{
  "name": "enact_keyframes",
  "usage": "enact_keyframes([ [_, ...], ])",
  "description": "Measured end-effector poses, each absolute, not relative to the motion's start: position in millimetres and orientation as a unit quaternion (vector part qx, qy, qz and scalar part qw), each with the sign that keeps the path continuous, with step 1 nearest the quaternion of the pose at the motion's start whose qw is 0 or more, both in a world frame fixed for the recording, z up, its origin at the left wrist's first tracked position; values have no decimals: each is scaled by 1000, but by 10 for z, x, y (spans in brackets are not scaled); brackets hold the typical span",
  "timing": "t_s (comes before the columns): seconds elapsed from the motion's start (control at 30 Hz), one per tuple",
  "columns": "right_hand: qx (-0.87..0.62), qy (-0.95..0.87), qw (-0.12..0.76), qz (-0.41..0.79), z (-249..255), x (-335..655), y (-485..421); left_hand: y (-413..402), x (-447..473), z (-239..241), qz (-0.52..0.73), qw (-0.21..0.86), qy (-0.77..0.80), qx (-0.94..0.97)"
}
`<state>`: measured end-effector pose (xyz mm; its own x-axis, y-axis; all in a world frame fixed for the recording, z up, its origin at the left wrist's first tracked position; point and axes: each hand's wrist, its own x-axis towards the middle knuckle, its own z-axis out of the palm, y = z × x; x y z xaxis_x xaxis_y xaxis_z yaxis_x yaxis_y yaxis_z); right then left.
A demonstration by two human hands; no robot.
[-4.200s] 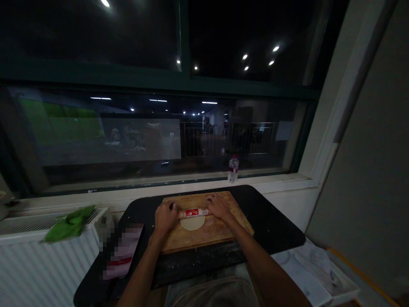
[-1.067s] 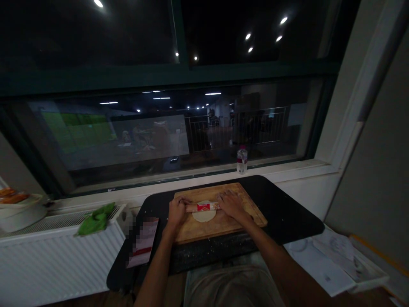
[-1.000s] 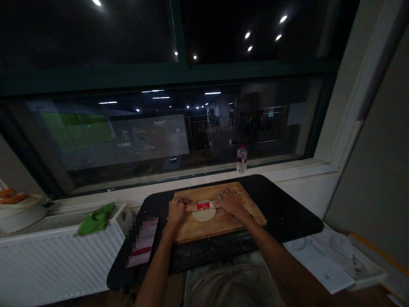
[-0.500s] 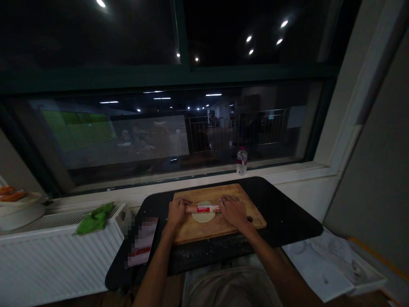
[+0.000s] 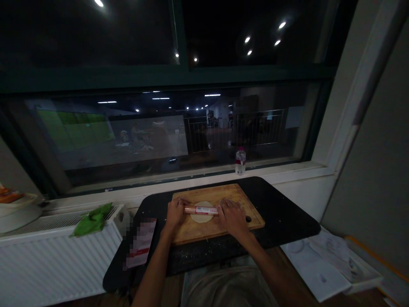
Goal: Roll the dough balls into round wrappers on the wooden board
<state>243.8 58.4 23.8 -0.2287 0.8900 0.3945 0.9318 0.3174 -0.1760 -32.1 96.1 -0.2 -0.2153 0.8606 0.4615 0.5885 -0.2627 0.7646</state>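
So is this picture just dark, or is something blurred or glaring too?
Head view: dim overall, with bright spots faintly haloed in the dark window; head view: blocky pixelation along the left edge of the pinkish flat item; head view: the rolling pin stands out clearly, its small lettering unreadable.

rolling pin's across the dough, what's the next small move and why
Probably a short roll of the rolling pin toward the near edge of the dough: the pin lies across it, dough shows on both sides, and the left hand and right hand are at opposite ends.
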Motion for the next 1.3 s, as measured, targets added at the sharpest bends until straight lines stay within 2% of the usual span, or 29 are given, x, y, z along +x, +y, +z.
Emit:
enact_keyframes([
  [0.43,-587,-791,171,-28,388,2424,1034,971,-331,17,502,146,605,601],
  [0.93,-580,-782,223,-53,142,2460,522,943,-292,29,506,148,592,609],
  [1.3,-584,-788,190,-46,312,2454,802,973,-317,6,503,150,598,606],
])
